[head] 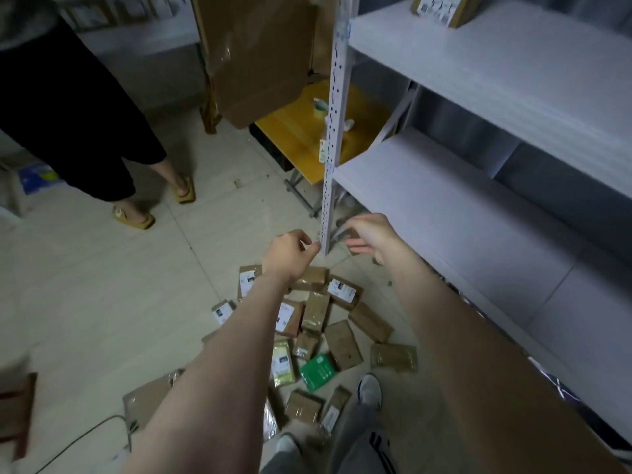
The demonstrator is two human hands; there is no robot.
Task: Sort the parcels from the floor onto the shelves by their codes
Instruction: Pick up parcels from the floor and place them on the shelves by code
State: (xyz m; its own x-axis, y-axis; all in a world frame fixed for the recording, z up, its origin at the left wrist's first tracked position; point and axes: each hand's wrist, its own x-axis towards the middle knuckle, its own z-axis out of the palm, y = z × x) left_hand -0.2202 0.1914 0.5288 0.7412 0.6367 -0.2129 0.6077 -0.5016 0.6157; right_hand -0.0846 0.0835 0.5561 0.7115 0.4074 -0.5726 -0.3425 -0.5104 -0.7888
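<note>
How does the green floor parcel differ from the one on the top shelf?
The green parcel is green, the shelf parcel brown with a white label. The green parcel lies among others on the floor, the shelf parcel sits on the top shelf. Neither is held.

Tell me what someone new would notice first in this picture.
First, the heap of brown parcels scattered on the tiled floor at the person's feet, with one green packet standing out among them. Above it, the left hand and right hand both reach to the white shelf post. One labelled parcel shows on the pale shelves at upper right.
</note>
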